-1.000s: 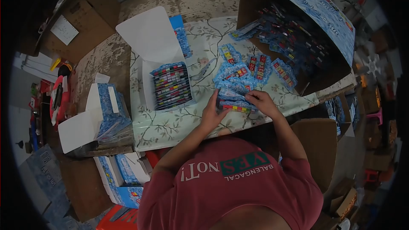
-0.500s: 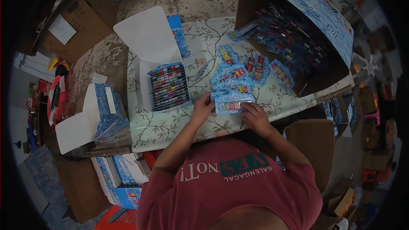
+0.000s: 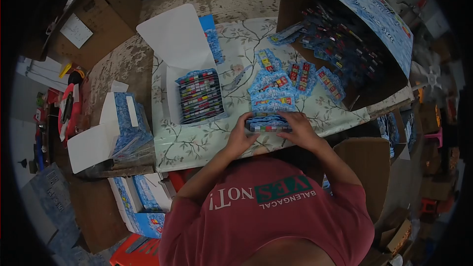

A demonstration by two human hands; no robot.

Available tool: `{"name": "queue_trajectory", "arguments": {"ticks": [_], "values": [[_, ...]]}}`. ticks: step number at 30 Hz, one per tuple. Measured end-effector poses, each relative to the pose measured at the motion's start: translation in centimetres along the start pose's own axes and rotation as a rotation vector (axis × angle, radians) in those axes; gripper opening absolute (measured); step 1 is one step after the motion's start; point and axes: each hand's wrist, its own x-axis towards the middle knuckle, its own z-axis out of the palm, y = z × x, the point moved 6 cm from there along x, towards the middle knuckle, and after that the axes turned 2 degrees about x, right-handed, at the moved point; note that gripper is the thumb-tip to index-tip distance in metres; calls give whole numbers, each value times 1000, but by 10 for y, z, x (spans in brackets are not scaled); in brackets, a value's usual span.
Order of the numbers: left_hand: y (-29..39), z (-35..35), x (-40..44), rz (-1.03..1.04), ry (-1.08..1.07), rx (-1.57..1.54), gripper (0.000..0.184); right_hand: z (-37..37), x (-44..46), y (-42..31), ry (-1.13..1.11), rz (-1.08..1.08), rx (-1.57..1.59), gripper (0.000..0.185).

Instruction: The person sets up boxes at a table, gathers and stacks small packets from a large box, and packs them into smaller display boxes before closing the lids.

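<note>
Between my hands is a small stack of blue blister packs (image 3: 268, 123), its edges facing me near the table's front. My left hand (image 3: 242, 135) grips the stack's left end, and my right hand (image 3: 299, 129) grips its right end. Just beyond lie loose blue packs (image 3: 272, 102) with coloured pieces, partly overlapping. Left of them, an open white box (image 3: 172, 99) holds a row of upright packs (image 3: 199, 96). What is printed on the packs is too small to read.
A large carton (image 3: 394, 54) lies on its side at the right, full of packs. An open white-and-blue box (image 3: 129, 123) stands at the left edge. Below it sits another box of blue packaging (image 3: 140, 202). A cardboard flap (image 3: 362, 172) rises by my right arm.
The pack that lay flat between my hands is now part of a stack held edge-up. Both hands have closed in around its ends. The view has shifted slightly.
</note>
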Motion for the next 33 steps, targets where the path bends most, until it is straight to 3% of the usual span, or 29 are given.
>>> {"name": "queue_trajectory", "arguments": {"ticks": [2, 8, 10, 12, 13, 14, 16, 19, 24, 27, 29, 30, 32, 33], "values": [[7, 9, -1, 109, 20, -26, 90, 3, -1, -4, -22, -50, -17, 55], [13, 24, -1, 181, 35, -17, 102, 10, -1, -13, 2, -156, -128, 52], [17, 4, -4, 141, 69, -57, 96, 14, 4, -3, -28, -72, -51, 49], [44, -30, -6, 242, 115, -44, 87, 6, 27, -14, -27, -21, 35, 47], [56, -59, -11, 231, 253, -54, 65, -2, 38, -17, -16, 74, 107, 45], [59, -82, -12, 231, 268, -44, 65, -11, 60, -26, 13, 87, 158, 43], [62, -139, -18, 307, 591, 119, 43, -30, 114, -63, 44, 124, 208, 44], [42, -194, -11, 201, 792, 162, 30, -17, 198, -98, 153, -151, 216, 42], [-8, -225, -19, 74, 897, 137, 31, 40, 286, -116, 192, -354, 124, 38], [-36, -231, -22, -42, 893, 128, 32, 71, 298, -98, 24, -327, -77, 37], [-51, -235, -22, -110, 876, 124, 34, 52, 276, -96, 306, -447, -80, 33], [-56, -237, -17, -136, 841, 174, 30, 47, 264, -96, 297, -447, -83, 33], [-59, -245, -6, -168, 801, 212, 28, 44, 247, -63, 84, 102, -54, 25], [-57, -246, 7, -307, 597, 406, 26, 45, 242, -59, 80, 110, -61, 25]]}}
